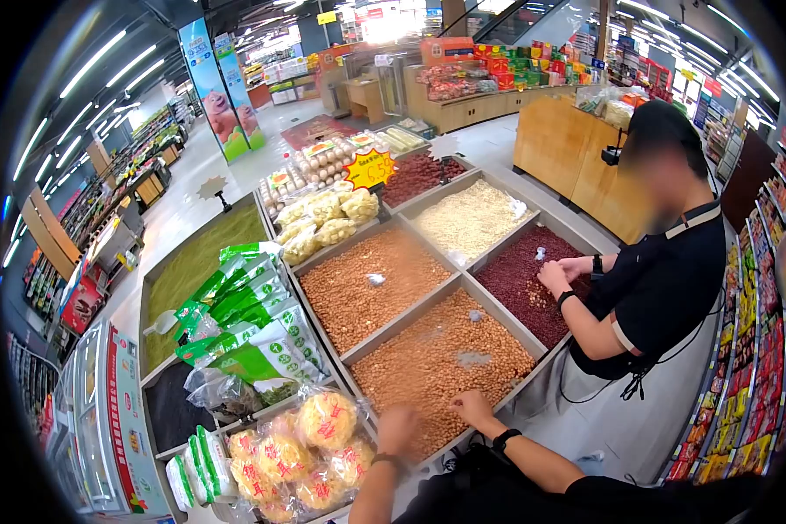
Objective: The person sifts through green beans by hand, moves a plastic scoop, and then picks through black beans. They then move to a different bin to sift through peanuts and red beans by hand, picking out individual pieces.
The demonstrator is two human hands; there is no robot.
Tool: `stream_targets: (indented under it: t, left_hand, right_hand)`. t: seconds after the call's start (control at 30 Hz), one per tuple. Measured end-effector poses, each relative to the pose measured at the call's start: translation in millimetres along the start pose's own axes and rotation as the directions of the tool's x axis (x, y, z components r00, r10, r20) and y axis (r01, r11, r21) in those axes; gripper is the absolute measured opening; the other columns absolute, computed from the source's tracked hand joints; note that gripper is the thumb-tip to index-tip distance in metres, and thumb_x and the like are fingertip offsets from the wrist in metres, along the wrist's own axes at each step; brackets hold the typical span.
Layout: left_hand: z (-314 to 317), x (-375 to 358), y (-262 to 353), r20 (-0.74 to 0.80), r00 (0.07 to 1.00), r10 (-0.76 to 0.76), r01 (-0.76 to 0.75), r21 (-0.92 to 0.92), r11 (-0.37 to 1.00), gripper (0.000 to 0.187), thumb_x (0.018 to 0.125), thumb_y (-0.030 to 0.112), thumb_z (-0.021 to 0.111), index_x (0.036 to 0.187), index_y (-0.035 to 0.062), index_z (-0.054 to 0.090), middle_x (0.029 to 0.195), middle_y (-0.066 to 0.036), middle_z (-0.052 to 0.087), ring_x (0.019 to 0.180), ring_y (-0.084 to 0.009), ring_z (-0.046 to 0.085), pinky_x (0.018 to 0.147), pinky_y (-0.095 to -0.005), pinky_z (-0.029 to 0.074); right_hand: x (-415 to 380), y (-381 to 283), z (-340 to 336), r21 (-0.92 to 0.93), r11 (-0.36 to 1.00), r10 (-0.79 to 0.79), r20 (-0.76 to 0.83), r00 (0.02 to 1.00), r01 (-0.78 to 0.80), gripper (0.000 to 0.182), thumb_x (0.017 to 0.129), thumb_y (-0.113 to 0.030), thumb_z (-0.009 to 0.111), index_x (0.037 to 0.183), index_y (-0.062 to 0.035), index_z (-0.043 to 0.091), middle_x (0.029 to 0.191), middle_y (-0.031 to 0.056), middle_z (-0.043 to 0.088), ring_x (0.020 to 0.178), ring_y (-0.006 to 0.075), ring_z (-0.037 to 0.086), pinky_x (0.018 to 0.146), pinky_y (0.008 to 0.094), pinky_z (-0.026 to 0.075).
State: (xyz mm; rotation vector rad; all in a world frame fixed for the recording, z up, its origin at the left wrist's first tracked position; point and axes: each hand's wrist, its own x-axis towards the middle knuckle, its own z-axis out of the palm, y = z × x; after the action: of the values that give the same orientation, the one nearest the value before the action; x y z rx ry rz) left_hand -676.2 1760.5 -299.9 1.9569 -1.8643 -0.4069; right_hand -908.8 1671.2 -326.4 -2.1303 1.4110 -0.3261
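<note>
In front of you, small tan nuts (402, 371) look matt and rough — loose grains beside straight grey dividers (402, 318) with a smooth, dull surface. To your left, flat green-and-white plastic packets (279, 345) shine, and clear, crinkled plastic bags (327, 419) look glossy. Ahead, the boxy light-brown counter (550, 144) looks like smooth wood; the pale floor (275, 131) gleams.

Strip lights (93, 64) over pale floor (480, 138), wooden counter (555, 148), stocked shelves (751, 341)
</note>
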Motion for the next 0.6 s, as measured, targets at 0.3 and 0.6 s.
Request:
stream_targets:
  t: [0.3, 0.6]
  left_hand:
    - [-15, -3, 13, 0.105, 0.987, 0.124, -0.124, -0.005, 0.992, 0.017, 0.089, 0.027, 0.065, 0.092, 0.0111, 0.072, 0.09, -0.012, 0.071, 0.09, -0.0343, 0.067, 0.082, -0.0467, 0.052]
    - [4, -5, -10, 0.024, 0.97, 0.24, -0.24, -0.01, 0.971, 0.019, 0.09, 0.03, 0.066, 0.09, 0.0104, 0.067, 0.089, -0.01, 0.067, 0.092, -0.031, 0.066, 0.079, -0.0431, 0.054]
  right_hand:
    - [-1, -28, 28, 0.223, 0.958, -0.164, -0.078, 0.983, 0.178, 0.02, 0.088, -0.023, 0.073, 0.093, -0.0038, 0.076, 0.082, 0.0167, 0.072, 0.076, 0.0329, 0.07, 0.072, 0.0422, 0.055]
    - [0, -39, 24, 0.418, 0.906, -0.113, 0.087, 0.99, 0.067, 0.014, 0.085, -0.012, 0.079, 0.09, 0.0005, 0.075, 0.076, 0.0106, 0.073, 0.069, 0.0177, 0.07, 0.062, 0.0331, 0.054]
